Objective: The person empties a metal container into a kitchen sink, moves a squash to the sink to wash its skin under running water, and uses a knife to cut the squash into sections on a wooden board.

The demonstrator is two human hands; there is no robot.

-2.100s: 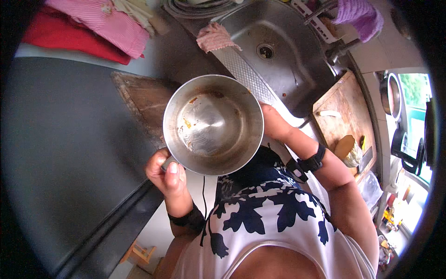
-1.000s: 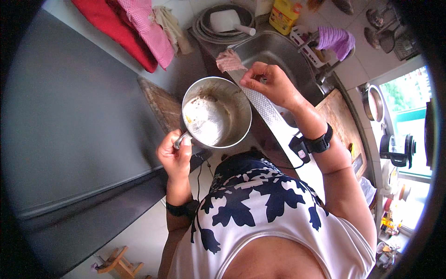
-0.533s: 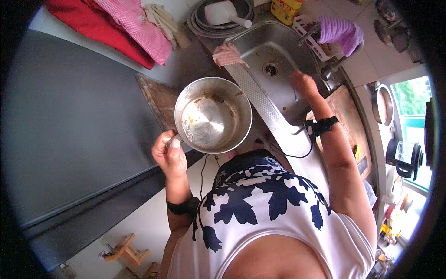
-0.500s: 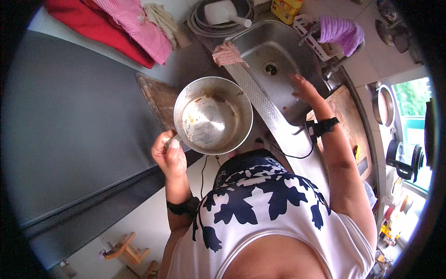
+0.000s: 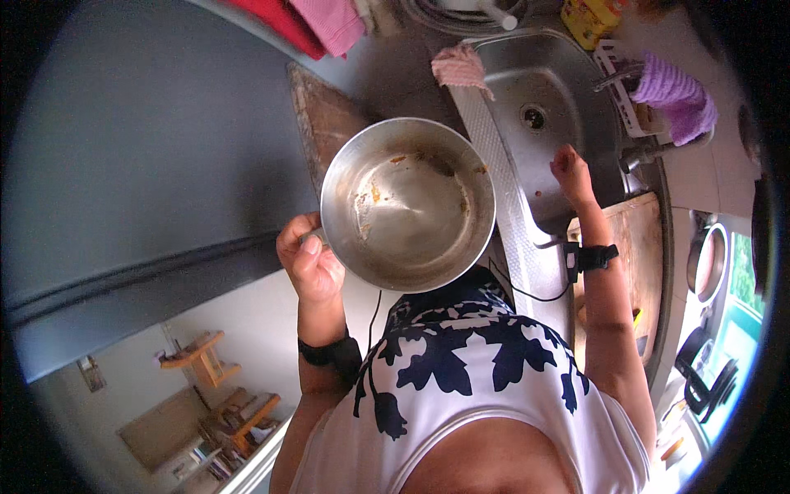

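Note:
A round steel saucepan (image 5: 411,222) hangs in front of my body, its open top facing up toward me. Brown and orange food residue sticks to its inner wall and bottom. My left hand (image 5: 311,259) is closed around the pan's handle at its left side. Over the sink (image 5: 547,86), near its right edge, my right hand (image 5: 572,173) has its fingers curled in, with nothing visible in them. Below that hand, a small reddish-brown scrap (image 5: 538,194) lies in the basin.
A pink cloth (image 5: 462,67) lies on the sink's left rim. The faucet (image 5: 646,156) and a purple cloth (image 5: 679,95) are at the right, near a white basket (image 5: 617,86). Cutting boards (image 5: 638,226) (image 5: 317,115) stand right of the sink and behind the pan. A dark grey panel (image 5: 156,140) fills the left.
The saucepan, in my left hand, appears closer and slightly to the right. My right hand's fingers have gone from stretched out to curled. The whole view has shifted, with the sink further right.

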